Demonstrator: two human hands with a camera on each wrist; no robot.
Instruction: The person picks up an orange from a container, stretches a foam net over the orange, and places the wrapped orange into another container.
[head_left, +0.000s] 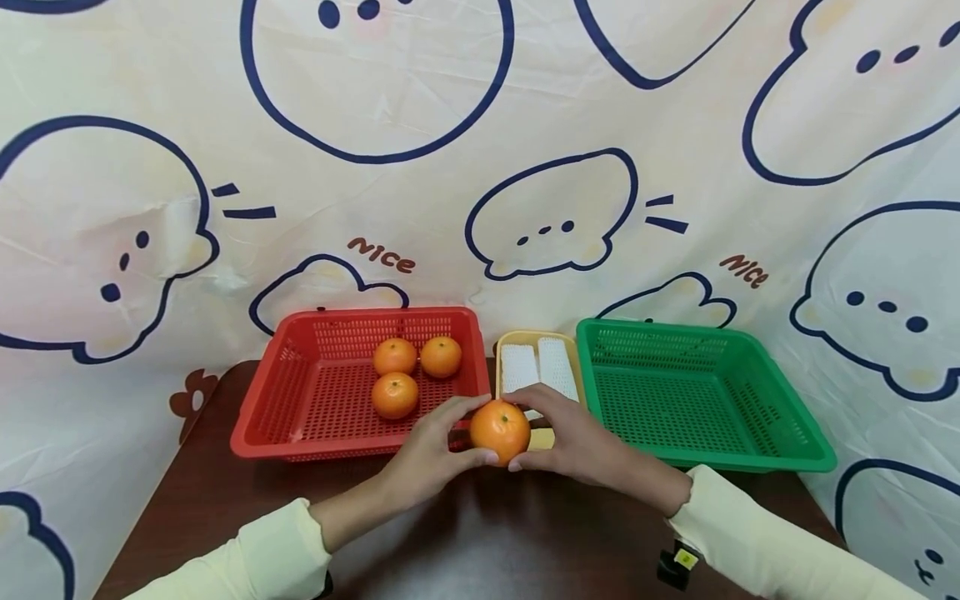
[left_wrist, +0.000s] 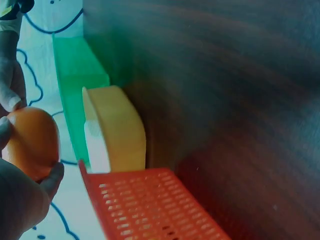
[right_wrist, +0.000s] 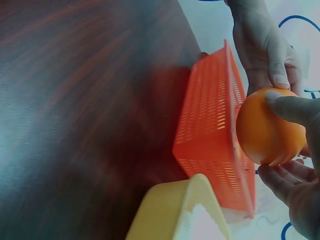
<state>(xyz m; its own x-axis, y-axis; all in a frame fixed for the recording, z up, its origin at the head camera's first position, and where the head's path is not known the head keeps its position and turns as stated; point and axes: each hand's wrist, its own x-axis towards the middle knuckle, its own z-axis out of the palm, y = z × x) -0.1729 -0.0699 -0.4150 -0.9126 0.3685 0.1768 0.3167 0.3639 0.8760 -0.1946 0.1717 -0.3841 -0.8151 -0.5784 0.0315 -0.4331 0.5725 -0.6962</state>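
An orange fruit with a small green stem spot, like a mandarin (head_left: 500, 432), is held between both hands in front of the yellow tray. My left hand (head_left: 427, 451) grips its left side, thumb low and fingers at the top. From the other side my right hand (head_left: 574, 437) holds it the same way, both thumbs close together at the front. In the right wrist view the mandarin (right_wrist: 270, 127) is raised above the table, with the right thumb lying across it. The left wrist view shows the mandarin (left_wrist: 34, 143) between fingertips of both hands.
To the left, a red basket (head_left: 315, 451) contains three mandarins (head_left: 395, 395). Behind the hands stands a yellow tray (head_left: 573, 354) with white foam net sleeves (head_left: 555, 367). A green basket (head_left: 705, 400) is at right. All stand on a dark wooden table (head_left: 480, 542) before a printed cloth.
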